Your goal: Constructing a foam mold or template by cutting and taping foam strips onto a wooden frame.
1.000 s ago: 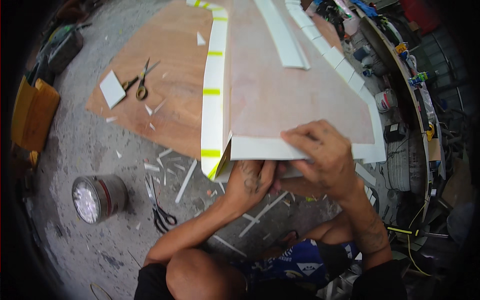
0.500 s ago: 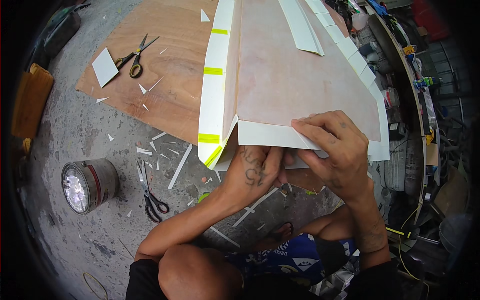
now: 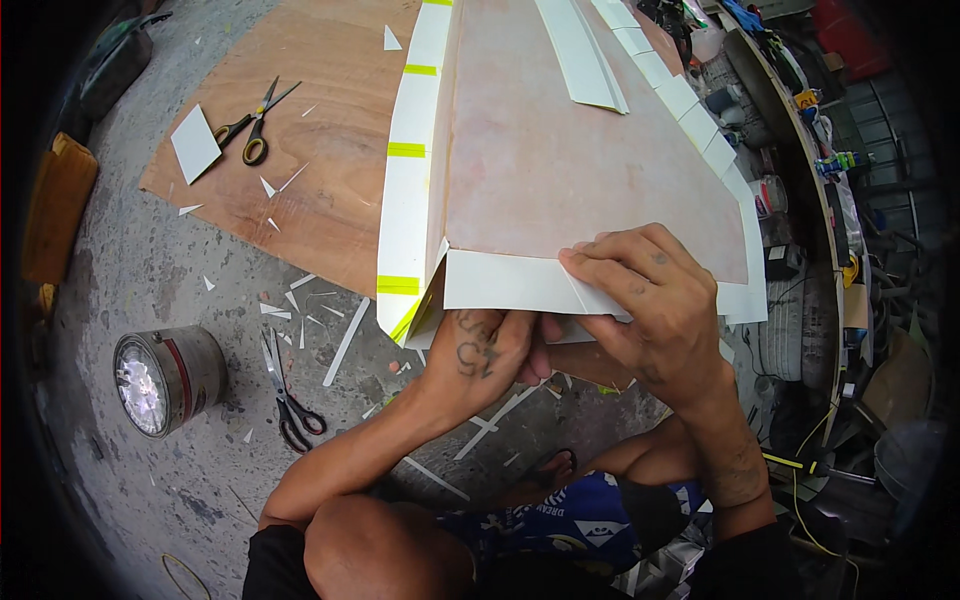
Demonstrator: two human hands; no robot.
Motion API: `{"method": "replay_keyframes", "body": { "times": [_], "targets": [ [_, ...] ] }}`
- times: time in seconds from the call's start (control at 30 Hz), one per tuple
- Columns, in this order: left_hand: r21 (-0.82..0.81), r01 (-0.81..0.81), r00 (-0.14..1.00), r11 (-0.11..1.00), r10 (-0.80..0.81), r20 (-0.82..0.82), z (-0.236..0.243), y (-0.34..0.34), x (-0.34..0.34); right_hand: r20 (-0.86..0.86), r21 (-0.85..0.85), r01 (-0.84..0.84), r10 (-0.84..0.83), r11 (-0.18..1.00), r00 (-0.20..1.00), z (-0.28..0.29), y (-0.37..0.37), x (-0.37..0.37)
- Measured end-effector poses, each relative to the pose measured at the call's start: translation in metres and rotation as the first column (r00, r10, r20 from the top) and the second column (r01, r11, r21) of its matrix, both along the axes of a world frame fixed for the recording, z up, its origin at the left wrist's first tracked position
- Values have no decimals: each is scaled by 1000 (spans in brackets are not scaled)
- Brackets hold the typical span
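A pale pinkish panel (image 3: 590,190) with white card-like edging lies before me. My right hand (image 3: 655,305) pinches the white strip (image 3: 505,282) along its near edge, thumb below and fingers on top. My left hand (image 3: 472,362) reaches beneath that same strip, its fingers curled and partly hidden; whether they grip anything is unclear. Bright yellow tape (image 3: 398,285) crosses the long white edging (image 3: 404,205) on the panel's left side. At the near left corner there is a gap between this edging and the strip. A loose folded white strip (image 3: 585,60) rests on the panel.
Plywood (image 3: 330,130) under the panel carries scissors (image 3: 257,130) and a white card piece (image 3: 195,145). More scissors (image 3: 287,405) and a metal can (image 3: 185,372) are on the concrete floor, among white offcuts (image 3: 347,342). Cluttered shelving (image 3: 815,200) runs along the right.
The whole scene has shifted slightly left and down in the picture. Both hands keep almost the same places on the near strip.
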State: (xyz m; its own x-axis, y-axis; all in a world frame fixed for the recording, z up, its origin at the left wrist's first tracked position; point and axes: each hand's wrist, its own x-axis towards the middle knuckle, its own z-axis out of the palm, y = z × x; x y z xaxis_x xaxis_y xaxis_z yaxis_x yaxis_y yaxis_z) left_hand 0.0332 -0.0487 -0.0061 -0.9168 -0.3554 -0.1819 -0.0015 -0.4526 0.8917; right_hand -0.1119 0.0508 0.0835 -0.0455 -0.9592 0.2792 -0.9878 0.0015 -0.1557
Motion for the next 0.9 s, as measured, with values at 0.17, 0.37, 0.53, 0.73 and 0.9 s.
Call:
{"method": "replay_keyframes", "body": {
  "times": [0.17,0.37,0.53,0.73,0.9],
  "targets": [
    [25,-59,998,998,58,37,5,3,1,7,-7,4,-4,1000,1000,-2,1,1],
    [49,-114,991,992,110,78,3,4,5,15,-18,6,-5,1000,1000,-5,2,2],
    [49,-196,980,979,194,55,8,5,-3,-27,54,66,-64,996,998,6,1,2],
    [-299,-139,990,944,143,-8,-9,3,-1,-29,14,-13,14,1000,999,3,-4,-4],
    [-276,-195,980,941,200,-9,-9,1,-5,-5,93,13,-12,996,1000,9,-7,2]
  ]
}}
